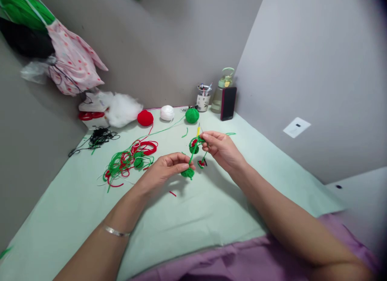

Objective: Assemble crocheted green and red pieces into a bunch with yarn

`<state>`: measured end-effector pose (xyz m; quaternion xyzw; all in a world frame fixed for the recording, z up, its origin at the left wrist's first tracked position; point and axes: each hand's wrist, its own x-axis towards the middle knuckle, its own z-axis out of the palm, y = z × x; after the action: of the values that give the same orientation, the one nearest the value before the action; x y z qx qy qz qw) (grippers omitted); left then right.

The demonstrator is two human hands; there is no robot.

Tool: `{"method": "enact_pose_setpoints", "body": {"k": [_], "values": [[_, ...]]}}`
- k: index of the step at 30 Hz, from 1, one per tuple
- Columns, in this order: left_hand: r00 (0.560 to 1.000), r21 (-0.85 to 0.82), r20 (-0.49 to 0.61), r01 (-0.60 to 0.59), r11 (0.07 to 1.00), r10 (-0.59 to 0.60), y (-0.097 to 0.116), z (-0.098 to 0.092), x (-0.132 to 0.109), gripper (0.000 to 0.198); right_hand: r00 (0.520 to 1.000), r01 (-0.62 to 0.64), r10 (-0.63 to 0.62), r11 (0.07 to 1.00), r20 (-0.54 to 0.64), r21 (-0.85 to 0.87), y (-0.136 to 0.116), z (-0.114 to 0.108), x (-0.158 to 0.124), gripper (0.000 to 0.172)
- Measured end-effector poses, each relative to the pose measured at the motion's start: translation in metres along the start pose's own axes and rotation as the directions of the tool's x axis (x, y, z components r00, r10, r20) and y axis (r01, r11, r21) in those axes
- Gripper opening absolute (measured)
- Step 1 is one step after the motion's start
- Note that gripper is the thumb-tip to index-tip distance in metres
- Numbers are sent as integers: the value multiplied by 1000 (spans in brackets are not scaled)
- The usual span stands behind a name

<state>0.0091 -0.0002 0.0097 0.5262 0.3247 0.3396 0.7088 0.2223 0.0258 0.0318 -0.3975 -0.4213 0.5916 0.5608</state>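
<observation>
Over the middle of the table, my left hand (167,166) is closed in a pinch on a small green crochet piece (188,173). A green cord (194,151) runs up from that piece to my right hand (219,148), whose fingertips are pinched on its upper end. Beside the right fingertips is a round red, white and green crochet piece (194,144); whether it hangs or lies on the table I cannot tell. A smaller red and green piece (201,163) is below the right hand. A thin tool with a yellow part (198,130) shows just behind the fingertips.
Left of my hands lies a tangle of green and red yarn (122,162). Behind are red (145,118), white (167,113) and green (192,115) yarn balls, white stuffing (122,109), a pen cup (203,98), a bottle (218,96) and a phone (229,104). Black yarn (102,136) lies far left.
</observation>
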Motion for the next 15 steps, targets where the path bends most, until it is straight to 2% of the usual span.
{"method": "enact_pose_setpoints", "body": {"k": [7,15], "values": [[1000,61,19,17,998,-18,-1,0,0,25,1000,-1,1,1000,8,6,-3,3,-3,24],[1000,47,-24,21,999,-20,0,3,1,25,1000,-6,6,1000,14,0,2,2,1,24]]}}
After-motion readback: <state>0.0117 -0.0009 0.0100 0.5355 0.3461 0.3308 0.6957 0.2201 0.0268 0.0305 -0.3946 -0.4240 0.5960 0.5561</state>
